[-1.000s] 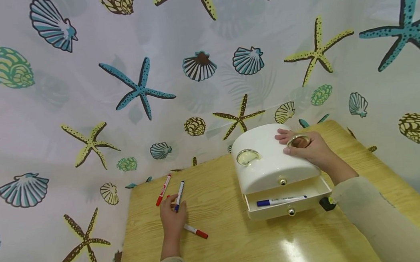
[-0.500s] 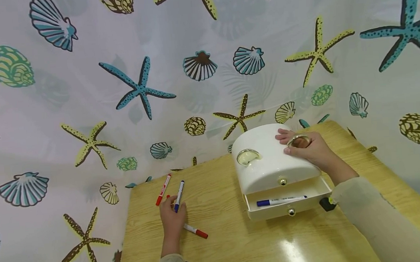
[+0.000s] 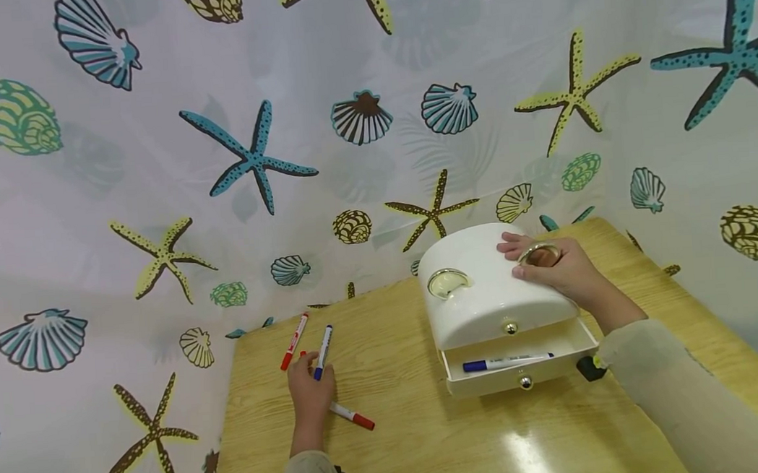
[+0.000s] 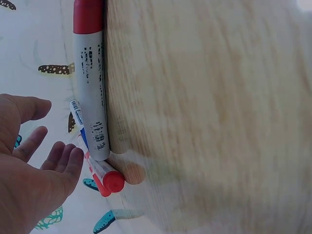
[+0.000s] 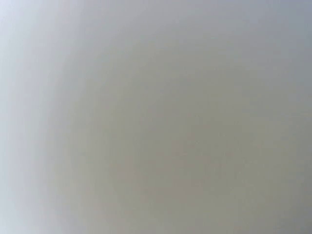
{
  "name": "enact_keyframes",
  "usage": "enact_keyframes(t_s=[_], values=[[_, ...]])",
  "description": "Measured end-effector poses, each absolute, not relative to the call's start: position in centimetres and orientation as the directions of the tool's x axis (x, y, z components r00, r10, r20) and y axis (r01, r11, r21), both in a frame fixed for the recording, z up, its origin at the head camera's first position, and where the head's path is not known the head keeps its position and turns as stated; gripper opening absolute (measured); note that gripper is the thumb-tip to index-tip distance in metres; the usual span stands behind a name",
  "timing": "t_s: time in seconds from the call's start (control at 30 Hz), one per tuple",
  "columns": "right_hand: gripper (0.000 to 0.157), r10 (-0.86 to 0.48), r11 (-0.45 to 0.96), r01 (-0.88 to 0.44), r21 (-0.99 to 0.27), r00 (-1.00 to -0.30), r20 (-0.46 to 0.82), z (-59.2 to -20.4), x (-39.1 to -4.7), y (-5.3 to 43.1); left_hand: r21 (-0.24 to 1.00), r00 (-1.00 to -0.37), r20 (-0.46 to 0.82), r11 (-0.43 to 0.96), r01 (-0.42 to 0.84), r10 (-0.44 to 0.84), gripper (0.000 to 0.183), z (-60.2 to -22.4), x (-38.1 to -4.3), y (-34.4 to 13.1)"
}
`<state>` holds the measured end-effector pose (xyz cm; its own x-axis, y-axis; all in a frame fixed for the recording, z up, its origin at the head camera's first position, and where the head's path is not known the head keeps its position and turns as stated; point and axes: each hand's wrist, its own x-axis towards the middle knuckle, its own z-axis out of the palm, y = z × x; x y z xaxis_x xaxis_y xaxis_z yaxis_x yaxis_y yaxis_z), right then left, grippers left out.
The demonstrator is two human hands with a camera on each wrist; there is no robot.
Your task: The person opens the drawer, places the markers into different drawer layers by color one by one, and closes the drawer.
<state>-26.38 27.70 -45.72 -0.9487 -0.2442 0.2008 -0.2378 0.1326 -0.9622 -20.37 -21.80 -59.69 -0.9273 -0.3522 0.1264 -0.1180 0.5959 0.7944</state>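
My left hand [image 3: 312,392] hovers loosely at the left of the table, fingers relaxed and apart in the left wrist view. Close by is a blue-capped marker [image 3: 323,352], its cap between thumb and fingers in the head view. A red-capped marker [image 4: 90,92] lies beside the palm, and another red marker [image 3: 295,341] lies beyond the fingertips. My right hand [image 3: 559,265] rests on the curved top of a white drawer box [image 3: 486,288], thumb and fingers spread either side of a gold ring [image 3: 539,253]. The right wrist view shows only blur.
The box's lower drawer [image 3: 492,384] is pulled out, with a blue marker [image 3: 507,362] lying in it. Gold knobs mark the drawers. A wooden table [image 3: 418,444] carries everything; a shell-patterned curtain [image 3: 375,179] hangs behind and at both sides.
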Motion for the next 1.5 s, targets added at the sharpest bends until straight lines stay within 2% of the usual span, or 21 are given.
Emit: enact_keyframes(t_s=[0.23,0.8,1.5], values=[[0.037,-0.259,0.127,-0.249,-0.960,-0.943,0.211,-45.5,-26.5,27.7,0.794,-0.934,0.140,0.601,-0.092,-0.329,0.036,-59.9,-20.9,-21.8],[0.035,-0.243,0.145,-0.228,-0.963,-0.951,0.188,-45.6,-26.3,27.5,0.727,-0.927,0.147,0.673,-0.137,-0.346,0.036,-60.7,-21.9,-21.7],[0.034,-0.244,0.140,-0.244,-0.960,-0.948,0.205,-45.8,-26.4,27.7,0.665,-0.947,0.053,0.719,-0.203,-0.316,0.044,-60.2,-22.3,-21.3]])
